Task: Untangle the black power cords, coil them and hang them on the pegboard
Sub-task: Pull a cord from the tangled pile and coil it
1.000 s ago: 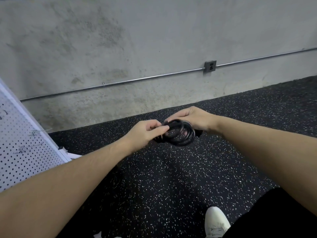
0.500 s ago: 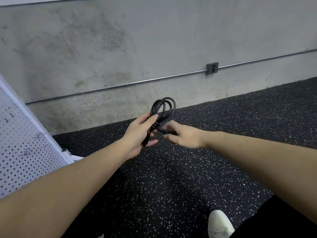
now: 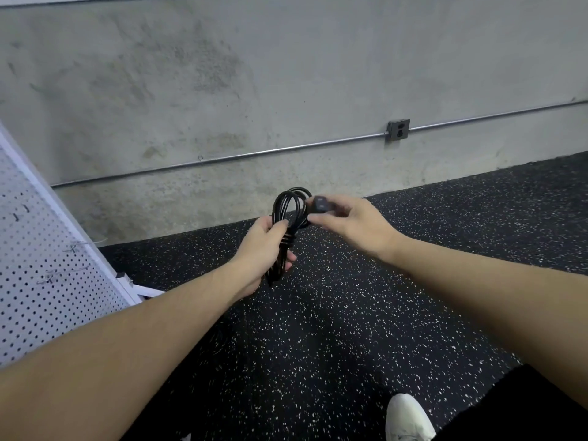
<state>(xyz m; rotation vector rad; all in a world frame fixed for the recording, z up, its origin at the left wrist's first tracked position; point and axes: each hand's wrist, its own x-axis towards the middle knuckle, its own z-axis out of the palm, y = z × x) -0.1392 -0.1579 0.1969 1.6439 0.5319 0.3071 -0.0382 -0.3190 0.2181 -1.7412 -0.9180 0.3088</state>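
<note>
Speckled floor (image 3: pixel 350 313); concrete wall (image 3: pixel 254 74); left hand (image 3: pixel 264 249) grips cord (image 3: pixel 288 211); right hand (image 3: pixel 353 224) pinches plug (image 3: pixel 321 203).

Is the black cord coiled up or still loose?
Coiled: the black cord is bundled into loops in the left hand; the right hand pinches its plug.

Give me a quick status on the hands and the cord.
Left hand grips the coiled black power cord at its wrapped middle. Right hand pinches the plug. Pegboard at left, hooks bare; nothing in the way.
</note>
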